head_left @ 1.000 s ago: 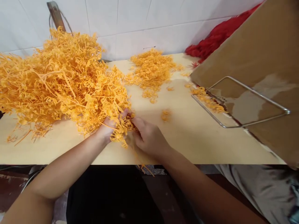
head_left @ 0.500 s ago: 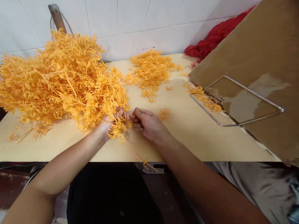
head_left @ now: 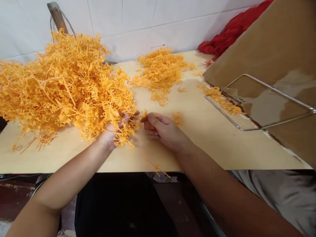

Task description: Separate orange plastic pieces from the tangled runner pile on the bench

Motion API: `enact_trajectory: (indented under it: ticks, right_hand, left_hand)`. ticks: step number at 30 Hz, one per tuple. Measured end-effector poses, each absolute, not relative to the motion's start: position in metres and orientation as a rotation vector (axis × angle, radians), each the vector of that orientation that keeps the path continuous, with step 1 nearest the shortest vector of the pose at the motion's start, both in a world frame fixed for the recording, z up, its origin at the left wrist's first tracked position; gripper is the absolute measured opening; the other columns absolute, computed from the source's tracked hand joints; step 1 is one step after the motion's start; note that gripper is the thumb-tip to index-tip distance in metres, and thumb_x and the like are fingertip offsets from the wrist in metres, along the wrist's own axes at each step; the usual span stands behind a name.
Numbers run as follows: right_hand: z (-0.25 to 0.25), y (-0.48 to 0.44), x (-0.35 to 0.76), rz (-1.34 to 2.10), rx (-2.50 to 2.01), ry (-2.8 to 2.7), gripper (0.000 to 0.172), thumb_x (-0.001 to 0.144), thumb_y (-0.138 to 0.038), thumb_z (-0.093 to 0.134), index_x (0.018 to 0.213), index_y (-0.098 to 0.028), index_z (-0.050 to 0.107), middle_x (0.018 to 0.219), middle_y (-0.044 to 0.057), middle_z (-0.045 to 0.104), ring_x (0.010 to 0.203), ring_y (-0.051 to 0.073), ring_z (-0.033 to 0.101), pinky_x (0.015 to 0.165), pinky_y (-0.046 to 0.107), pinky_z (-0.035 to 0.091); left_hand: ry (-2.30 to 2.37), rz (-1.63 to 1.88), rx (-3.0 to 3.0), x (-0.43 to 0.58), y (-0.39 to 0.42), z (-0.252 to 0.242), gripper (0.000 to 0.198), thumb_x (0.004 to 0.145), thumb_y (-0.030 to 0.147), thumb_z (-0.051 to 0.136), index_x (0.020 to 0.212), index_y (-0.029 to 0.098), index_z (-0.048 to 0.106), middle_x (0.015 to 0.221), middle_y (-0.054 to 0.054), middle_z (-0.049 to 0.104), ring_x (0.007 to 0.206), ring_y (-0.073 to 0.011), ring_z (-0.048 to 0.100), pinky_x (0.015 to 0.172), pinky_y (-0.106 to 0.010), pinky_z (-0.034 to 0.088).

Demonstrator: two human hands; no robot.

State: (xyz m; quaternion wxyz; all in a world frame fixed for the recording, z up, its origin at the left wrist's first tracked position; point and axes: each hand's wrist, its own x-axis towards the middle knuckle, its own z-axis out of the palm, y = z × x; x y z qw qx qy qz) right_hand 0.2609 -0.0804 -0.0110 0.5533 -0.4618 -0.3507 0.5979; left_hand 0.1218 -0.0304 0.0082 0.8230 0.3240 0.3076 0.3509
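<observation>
On the pale, smooth surface (head_left: 204, 144), at its left side, stands a big bushy mass of orange sprigs (head_left: 74, 82), w/ thin curly branches and many small star-like heads; it looks dry and springy. Behind, near the white tiled wall (head_left: 138, 19), lies a low loose heap (head_left: 163, 69) of the same orange bits, finer and flatter. At R side leans a brown panel (head_left: 271, 39), w/ a worn shiny patch, and against it a bent metal wire frame (head_left: 278, 91); more orange bits lie close to the panel's lower edge. Behind the panel is a red feathery bundle (head_left: 229, 33).

L hand (head_left: 112, 131) is palm up beside the mass, one sprig lying over its fingers; sprigs cover them partly, so I cannot tell how tight this grip is. R hand (head_left: 160, 128) has thumb and index pressed together, pinching a small orange piece (head_left: 143, 114) approx. between both hands. A thin stem (head_left: 158, 168) crosses the front edge.

Compared w/ 1 sec ago, R hand is a bit apart from L hand, where before its fingertips touch the sprig; mass and heap keep their places.
</observation>
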Motion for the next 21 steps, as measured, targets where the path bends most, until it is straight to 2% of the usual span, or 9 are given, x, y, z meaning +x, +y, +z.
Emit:
enact_trajectory:
  ticks: [2, 5, 7, 10, 12, 15, 17, 21]
  right_hand:
    - [-0.0097, -0.0820, 0.2598, 1.402, -1.117, -0.853, 0.045, 0.062, -0.058, 0.064, 0.069, -0.019, 0.043, 0.046, -0.011, 0.028, 0.037, 0.002, 0.019, 0.037, 0.018, 0.010]
    - [-0.0092, -0.0825, 0.2560, 1.330, -1.160, -0.926, 0.042, 0.060, -0.052, 0.068, 0.076, -0.019, 0.048, 0.047, -0.011, 0.030, 0.038, 0.002, 0.019, 0.037, 0.019, 0.011]
    - [-0.0100, -0.0822, 0.2543, 1.302, -1.178, -0.954, 0.040, 0.061, -0.048, 0.068, 0.083, -0.019, 0.051, 0.048, -0.011, 0.033, 0.038, 0.002, 0.022, 0.036, 0.019, 0.013]
    - [-0.0117, -0.0819, 0.2557, 1.305, -1.171, -0.899, 0.034, 0.064, -0.044, 0.066, 0.080, -0.018, 0.051, 0.049, -0.009, 0.039, 0.038, 0.003, 0.031, 0.035, 0.018, 0.019]
    - [-0.0114, -0.0819, 0.2580, 1.342, -1.138, -0.811, 0.031, 0.062, -0.038, 0.067, 0.080, -0.018, 0.050, 0.054, -0.007, 0.045, 0.039, 0.004, 0.036, 0.035, 0.018, 0.020]
    - [-0.0086, -0.0815, 0.2599, 1.419, -1.053, -0.693, 0.032, 0.059, -0.030, 0.068, 0.085, -0.019, 0.051, 0.069, -0.005, 0.053, 0.040, 0.002, 0.036, 0.035, 0.017, 0.017]
    - [-0.0067, -0.0803, 0.2591, 1.429, -1.018, -0.661, 0.034, 0.059, -0.030, 0.069, 0.086, -0.020, 0.051, 0.069, -0.006, 0.052, 0.039, 0.000, 0.032, 0.036, 0.015, 0.014]
    - [-0.0063, -0.0752, 0.2561, 1.356, -1.018, -0.648, 0.034, 0.056, -0.035, 0.074, 0.077, -0.019, 0.051, 0.054, -0.009, 0.042, 0.037, 0.000, 0.027, 0.036, 0.014, 0.013]
  left_hand:
    - [0.644, 0.740, 0.718, 0.1209, -0.0303, 0.0072, 0.012, 0.076, 0.018, 0.056, 0.082, 0.012, 0.065, 0.079, -0.004, 0.067, 0.073, -0.0126, 0.063, 0.073, -0.024, 0.048]
    - [0.628, 0.729, 0.743, 0.1199, -0.0298, 0.0064, 0.015, 0.076, 0.020, 0.057, 0.086, 0.012, 0.065, 0.082, -0.005, 0.068, 0.077, -0.0140, 0.064, 0.071, -0.023, 0.048]
    - [0.626, 0.720, 0.735, 0.1199, -0.0296, 0.0065, 0.017, 0.077, 0.020, 0.056, 0.089, 0.012, 0.065, 0.086, -0.006, 0.069, 0.084, -0.0153, 0.064, 0.073, -0.024, 0.048]
    - [0.621, 0.693, 0.721, 0.1208, -0.0298, 0.0070, 0.018, 0.079, 0.021, 0.053, 0.089, 0.011, 0.065, 0.089, -0.008, 0.069, 0.089, -0.0170, 0.064, 0.078, -0.026, 0.048]
    - [0.617, 0.684, 0.725, 0.1215, -0.0303, 0.0072, 0.019, 0.080, 0.021, 0.052, 0.088, 0.010, 0.065, 0.088, -0.008, 0.069, 0.089, -0.0172, 0.064, 0.079, -0.026, 0.048]
    - [0.599, 0.706, 0.740, 0.1222, -0.0309, 0.0068, 0.018, 0.080, 0.020, 0.052, 0.086, 0.010, 0.065, 0.086, -0.007, 0.069, 0.087, -0.0169, 0.064, 0.081, -0.027, 0.047]
    - [0.586, 0.701, 0.747, 0.1225, -0.0309, 0.0057, 0.016, 0.079, 0.020, 0.054, 0.086, 0.010, 0.065, 0.086, -0.007, 0.069, 0.089, -0.0178, 0.064, 0.083, -0.028, 0.047]
    - [0.618, 0.688, 0.738, 0.1230, -0.0294, 0.0009, 0.015, 0.072, 0.021, 0.063, 0.083, 0.012, 0.065, 0.084, -0.006, 0.069, 0.084, -0.0171, 0.064, 0.080, -0.029, 0.047]
